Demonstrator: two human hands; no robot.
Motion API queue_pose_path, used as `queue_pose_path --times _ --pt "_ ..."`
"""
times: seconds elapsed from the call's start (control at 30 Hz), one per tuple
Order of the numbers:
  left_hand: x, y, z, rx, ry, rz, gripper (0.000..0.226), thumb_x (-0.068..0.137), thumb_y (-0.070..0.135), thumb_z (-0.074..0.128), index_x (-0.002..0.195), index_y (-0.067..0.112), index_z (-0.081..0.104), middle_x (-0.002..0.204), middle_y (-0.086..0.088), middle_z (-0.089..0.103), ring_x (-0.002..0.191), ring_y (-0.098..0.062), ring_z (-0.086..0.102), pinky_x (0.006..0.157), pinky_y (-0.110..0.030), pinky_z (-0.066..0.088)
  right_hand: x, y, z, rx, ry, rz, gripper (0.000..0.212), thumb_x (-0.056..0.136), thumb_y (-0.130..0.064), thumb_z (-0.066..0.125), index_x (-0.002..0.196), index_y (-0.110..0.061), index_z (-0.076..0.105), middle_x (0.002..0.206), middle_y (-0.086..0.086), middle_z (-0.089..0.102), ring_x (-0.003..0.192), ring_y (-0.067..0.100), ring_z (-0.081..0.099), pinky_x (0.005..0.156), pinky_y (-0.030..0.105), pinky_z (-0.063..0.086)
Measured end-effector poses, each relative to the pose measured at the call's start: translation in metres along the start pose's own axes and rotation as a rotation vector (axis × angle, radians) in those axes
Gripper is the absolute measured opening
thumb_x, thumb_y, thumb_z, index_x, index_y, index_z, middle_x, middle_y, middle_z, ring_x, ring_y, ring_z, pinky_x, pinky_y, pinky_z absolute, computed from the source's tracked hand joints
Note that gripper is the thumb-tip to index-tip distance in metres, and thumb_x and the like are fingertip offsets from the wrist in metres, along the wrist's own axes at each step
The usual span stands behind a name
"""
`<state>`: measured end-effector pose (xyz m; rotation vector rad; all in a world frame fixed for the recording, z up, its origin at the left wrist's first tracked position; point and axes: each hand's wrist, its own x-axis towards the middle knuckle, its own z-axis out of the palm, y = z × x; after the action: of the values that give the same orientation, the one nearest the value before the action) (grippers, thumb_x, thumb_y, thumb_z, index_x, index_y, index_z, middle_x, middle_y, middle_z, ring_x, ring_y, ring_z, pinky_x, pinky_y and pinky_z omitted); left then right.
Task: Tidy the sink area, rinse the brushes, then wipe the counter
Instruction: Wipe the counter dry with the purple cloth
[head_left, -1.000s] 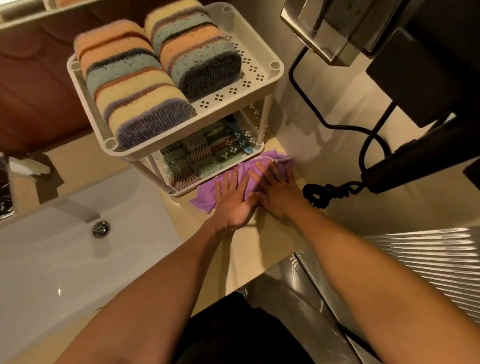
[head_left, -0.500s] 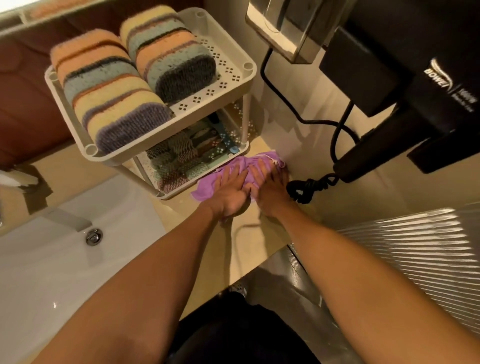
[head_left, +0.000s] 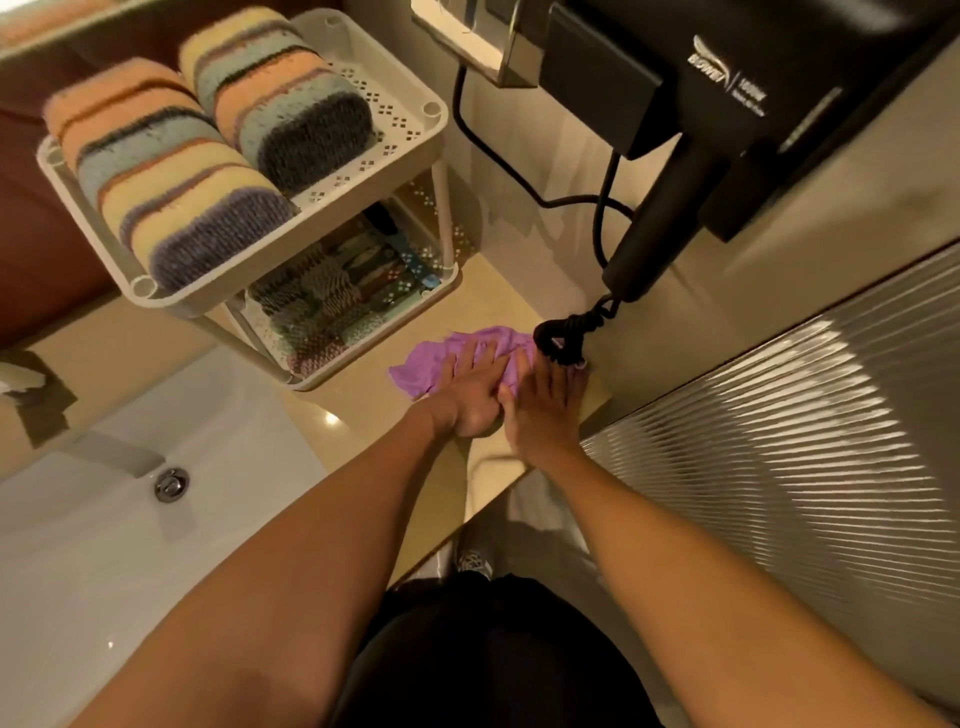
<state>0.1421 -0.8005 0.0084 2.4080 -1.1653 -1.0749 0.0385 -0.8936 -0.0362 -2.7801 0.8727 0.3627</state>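
A purple cloth (head_left: 415, 368) lies crumpled on the beige counter (head_left: 363, 405), near the wall corner. My left hand (head_left: 475, 397) presses flat on the cloth with straight fingers. My right hand (head_left: 545, 410) lies beside it, fingers straight, its fingertips on the cloth's right edge by the coiled black cord (head_left: 563, 338). The white sink (head_left: 104, 545) with its metal drain (head_left: 170, 484) is at the left.
A white two-tier rack (head_left: 363, 156) stands behind the cloth, with striped sponges (head_left: 171, 171) on top and brushes (head_left: 332, 291) on the lower shelf. A black hair dryer (head_left: 670, 208) hangs on the wall at the right. A ribbed metal panel (head_left: 779, 441) borders the counter's right end.
Both hands have slid the cloth away from the rack's foot to the right, toward the coiled cord and the wall corner. The camera has also shifted.
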Motion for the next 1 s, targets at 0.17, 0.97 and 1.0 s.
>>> queue_pose_path --times 0.17,0.97,1.0 --pt "-0.007 0.003 0.013 0.056 -0.025 0.048 0.077 0.101 0.032 0.045 0.161 0.036 -0.004 0.168 -0.001 -0.012 0.152 -0.024 -0.022 0.114 -0.043 -0.022 -0.024 0.001 0.010 0.129 -0.003 0.071 0.073 0.098 -0.059 0.008 0.162 -0.025 0.004 0.169 0.015 0.001 0.154 0.039 -0.005 0.118 0.063 -0.012" --pt "-0.015 0.027 -0.015 0.004 0.438 0.114 0.030 0.100 0.033 0.048 0.126 0.018 0.052 0.117 -0.003 0.059 0.097 -0.021 0.056 0.082 -0.037 0.049 -0.035 0.018 -0.046 0.987 0.188 0.479 0.046 0.107 -0.034 0.031 0.077 -0.010 0.058 0.073 0.006 0.057 0.065 0.020 0.054 0.056 0.028 0.037" --pt "-0.014 0.027 -0.015 0.023 0.516 0.111 0.033 0.100 0.034 0.048 0.127 0.016 0.052 0.122 -0.005 0.057 0.102 -0.023 0.055 0.086 -0.039 0.049 -0.032 0.022 -0.044 1.066 0.219 0.534 0.039 0.107 -0.031 0.034 0.086 -0.008 0.059 0.082 0.008 0.058 0.072 0.021 0.055 0.059 0.029 0.037"
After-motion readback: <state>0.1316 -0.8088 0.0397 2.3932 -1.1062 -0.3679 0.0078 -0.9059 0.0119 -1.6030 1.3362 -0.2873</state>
